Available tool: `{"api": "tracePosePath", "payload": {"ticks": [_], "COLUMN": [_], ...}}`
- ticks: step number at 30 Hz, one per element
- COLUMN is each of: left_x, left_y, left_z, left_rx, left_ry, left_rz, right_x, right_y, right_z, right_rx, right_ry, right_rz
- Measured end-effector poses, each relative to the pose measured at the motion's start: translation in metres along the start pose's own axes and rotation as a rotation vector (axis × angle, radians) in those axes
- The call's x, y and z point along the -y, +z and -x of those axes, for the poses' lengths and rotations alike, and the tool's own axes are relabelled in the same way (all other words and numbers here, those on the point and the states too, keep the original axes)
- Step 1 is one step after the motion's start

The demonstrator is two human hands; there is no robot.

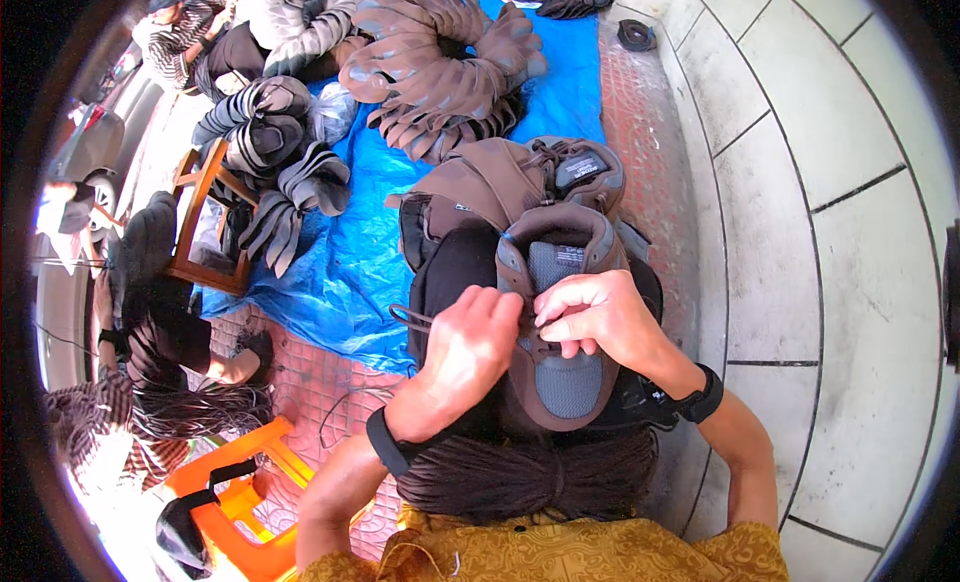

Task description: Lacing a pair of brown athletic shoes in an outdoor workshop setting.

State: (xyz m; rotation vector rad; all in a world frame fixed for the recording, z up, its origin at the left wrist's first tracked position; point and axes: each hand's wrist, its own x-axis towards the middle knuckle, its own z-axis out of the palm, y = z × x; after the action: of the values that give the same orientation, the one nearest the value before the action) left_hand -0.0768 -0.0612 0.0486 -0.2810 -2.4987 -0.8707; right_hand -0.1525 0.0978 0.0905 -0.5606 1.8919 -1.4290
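You had a shoe [567, 387] in woven grey mesh and matt, suede-like brown trim, a crinkled, glossy blue plastic sheet [320, 272], a smooth orange plastic stool [213, 530], a brown wooden frame [208, 272] and matt cord laces [520, 477].

Brown shoe upper [566, 384] with grey mesh toe and tongue, toe toward the person, dark lace [408, 318] looped at left

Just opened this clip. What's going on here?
A person works with both bare hands on a brown and grey shoe upper. The left hand is closed on a dark lace, a loop sticking out beside it; the right hand is at the shoe's front opening. A bundle of dark laces lies nearest the body. More uppers are piled on a blue sheet.
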Motion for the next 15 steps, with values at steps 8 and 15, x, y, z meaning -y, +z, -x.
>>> {"api": "tracePosePath", "payload": {"ticks": [8, 15], "left_x": [0.000, 0.005], "left_y": [-0.004, -0.010], "left_z": [-0.003, -0.014], "left_rx": [0.151, 0.310], "left_ry": [0.305, 0.390], "left_rz": [-0.362, -0.433], "right_x": [-0.008, -0.012], "right_y": [0.008, 0.009], "right_z": [0.003, 0.006], "right_rx": [0.008, -0.003], "right_ry": [0.009, -0.058], "right_rz": [-0.103, 0.006]}}
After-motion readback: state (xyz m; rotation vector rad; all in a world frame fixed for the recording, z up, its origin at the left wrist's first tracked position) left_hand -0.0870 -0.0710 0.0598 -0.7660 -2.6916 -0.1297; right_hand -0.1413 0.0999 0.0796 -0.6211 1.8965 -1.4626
